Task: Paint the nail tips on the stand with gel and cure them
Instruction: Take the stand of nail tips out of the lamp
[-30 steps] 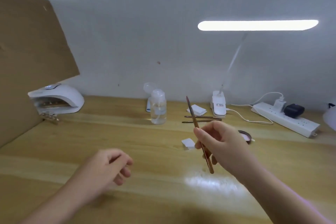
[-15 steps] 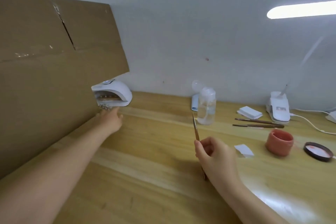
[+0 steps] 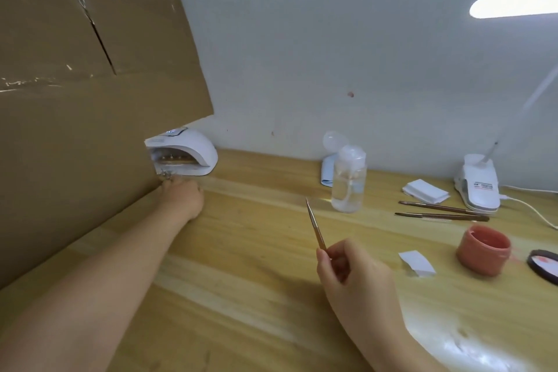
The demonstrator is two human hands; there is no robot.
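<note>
The white curing lamp (image 3: 187, 151) stands at the back left, against the cardboard. Inside its lit mouth lies the nail tip stand (image 3: 173, 160), and a metal end of the stand pokes out at the front. My left hand (image 3: 181, 196) is stretched out to that metal end and its fingertips pinch it; the fingers are mostly hidden behind the hand. My right hand (image 3: 356, 275) hovers over the middle of the table and pinches a thin gold-brown brush (image 3: 315, 226), whose tip points up and away.
A tall cardboard sheet (image 3: 75, 130) walls off the left side. A clear pump bottle (image 3: 348, 181), two brushes (image 3: 440, 211), white pads (image 3: 424, 190), a pink gel jar (image 3: 484, 251), its lid (image 3: 545, 264), a paper slip (image 3: 416, 263) and a desk lamp base (image 3: 480, 187) sit to the right.
My head has turned left, so the lamp sits nearer the middle of the view. My left hand has reached from mid-table to the stand's end at the lamp's mouth. The right hand keeps hold of the brush.
</note>
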